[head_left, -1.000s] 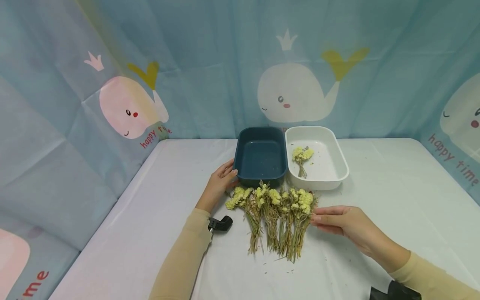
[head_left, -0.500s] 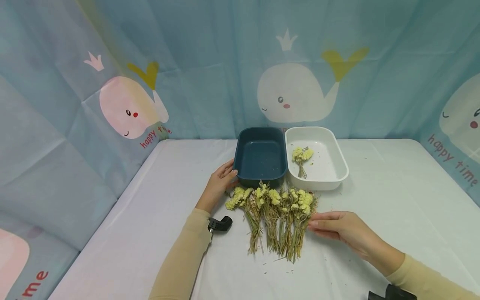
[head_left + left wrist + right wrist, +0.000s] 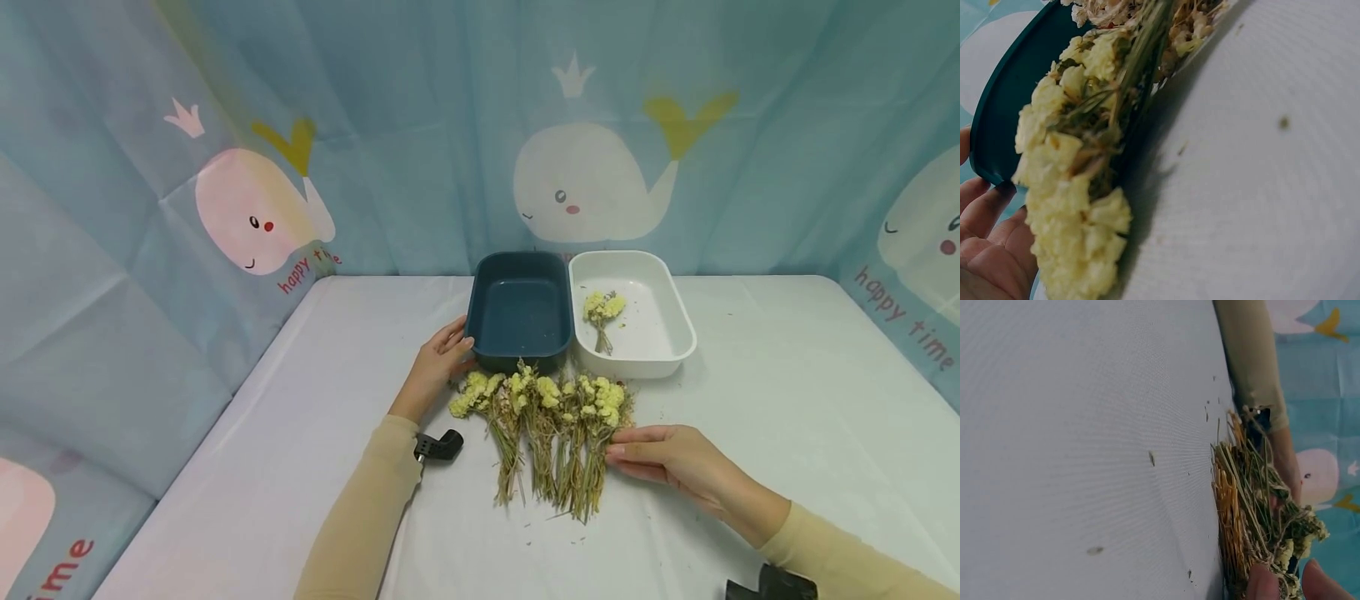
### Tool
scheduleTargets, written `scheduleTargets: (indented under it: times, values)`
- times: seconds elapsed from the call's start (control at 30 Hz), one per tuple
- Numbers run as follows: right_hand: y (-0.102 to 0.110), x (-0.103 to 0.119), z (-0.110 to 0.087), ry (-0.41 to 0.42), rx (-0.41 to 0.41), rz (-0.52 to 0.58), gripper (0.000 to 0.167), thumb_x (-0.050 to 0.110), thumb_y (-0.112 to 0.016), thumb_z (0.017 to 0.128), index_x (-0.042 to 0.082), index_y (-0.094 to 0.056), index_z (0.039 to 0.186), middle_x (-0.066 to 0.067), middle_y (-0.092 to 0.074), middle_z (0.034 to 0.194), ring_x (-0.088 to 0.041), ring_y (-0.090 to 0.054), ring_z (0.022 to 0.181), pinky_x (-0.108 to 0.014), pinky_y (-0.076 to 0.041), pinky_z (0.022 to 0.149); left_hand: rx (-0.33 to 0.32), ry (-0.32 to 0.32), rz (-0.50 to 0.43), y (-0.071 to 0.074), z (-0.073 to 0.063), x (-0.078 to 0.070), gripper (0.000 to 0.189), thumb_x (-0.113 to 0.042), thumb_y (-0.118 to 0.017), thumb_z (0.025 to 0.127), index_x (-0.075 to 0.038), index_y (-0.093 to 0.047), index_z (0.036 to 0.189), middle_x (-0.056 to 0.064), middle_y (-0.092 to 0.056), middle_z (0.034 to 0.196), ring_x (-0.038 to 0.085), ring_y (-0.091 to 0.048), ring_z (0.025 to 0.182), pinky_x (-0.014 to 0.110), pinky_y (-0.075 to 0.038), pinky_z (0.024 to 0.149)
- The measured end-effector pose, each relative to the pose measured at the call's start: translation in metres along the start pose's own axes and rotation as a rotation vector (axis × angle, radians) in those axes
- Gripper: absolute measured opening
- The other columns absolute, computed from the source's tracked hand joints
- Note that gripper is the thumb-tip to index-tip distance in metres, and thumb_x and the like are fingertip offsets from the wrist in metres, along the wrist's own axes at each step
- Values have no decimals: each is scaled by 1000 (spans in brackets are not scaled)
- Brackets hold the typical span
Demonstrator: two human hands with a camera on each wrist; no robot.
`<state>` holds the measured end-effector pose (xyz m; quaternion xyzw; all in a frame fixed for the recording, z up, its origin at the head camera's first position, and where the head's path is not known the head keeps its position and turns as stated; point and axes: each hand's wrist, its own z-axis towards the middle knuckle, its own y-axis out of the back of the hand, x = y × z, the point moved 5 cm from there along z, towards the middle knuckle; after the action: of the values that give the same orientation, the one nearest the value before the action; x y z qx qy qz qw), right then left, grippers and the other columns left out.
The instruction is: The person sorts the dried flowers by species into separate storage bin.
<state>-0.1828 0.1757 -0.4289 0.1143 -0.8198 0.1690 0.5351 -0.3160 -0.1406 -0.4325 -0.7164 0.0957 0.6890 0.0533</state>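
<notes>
Shifting down and leftward over the last second, the right hand (image 3: 678, 462) has reached the stems of the rightmost flower bunch (image 3: 596, 454); seemingly lining up on it; thumb and finger flank it, whether pinching cannot be told; bunch on the white cloth (image 3: 787, 375), not yet lifted; other flower bunches (image 3: 542, 442) alongside, unmoved; left hand (image 3: 431, 367), relaxed, touching the near left corner of the blue tray (image 3: 523, 312); white tray (image 3: 656, 325) beside that, small bunch (image 3: 602, 308) inside.

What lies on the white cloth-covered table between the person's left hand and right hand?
A row of dried, long-stemmed yellow flower bunches lies between the left hand and the right hand; the head view shows it.
</notes>
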Motion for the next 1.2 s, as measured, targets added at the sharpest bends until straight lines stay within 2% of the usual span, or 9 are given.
scheduleTargets:
  times: [0.4,0.6,0.73,0.93,1.2]
  values:
    - [-5,1,6,-54,40,60,51,9,-68,94,-18,-50,133,-12,-75,112,-14,-73,102,-29,-58,97,4,-4,-8,-1,0,0,55,-24,-54,104,-25,-35,156,3,-35,162,20,-41,145,39,-48,113]
    - [-9,2,10,-70,49,60,27,9,-68,94,-5,-67,117,-6,-76,107,-13,-73,100,-28,-59,95,-7,2,-11,1,-1,1,55,-27,-56,103,-28,-36,155,1,-36,161,19,-42,144,38,-49,112]
    - [-10,2,11,-76,38,52,16,9,-69,93,2,-72,107,-4,-77,101,-13,-74,97,-28,-60,92,-2,-5,-1,0,0,0,55,-27,-56,103,-29,-36,154,0,-35,161,20,-43,144,38,-49,112]
    - [-12,3,12,-91,11,28,15,10,-71,92,2,-72,105,-3,-77,98,-13,-74,94,-28,-61,90,19,-24,15,-1,1,0,55,-27,-54,104,-28,-34,155,2,-34,162,23,-43,144,39,-50,112]
    - [-15,2,15,-103,-4,30,15,7,-69,92,1,-71,106,-2,-77,96,-12,-74,92,-28,-61,90,14,-12,3,1,-1,-1,56,-25,-55,104,-26,-35,155,2,-34,162,24,-43,144,43,-49,113]
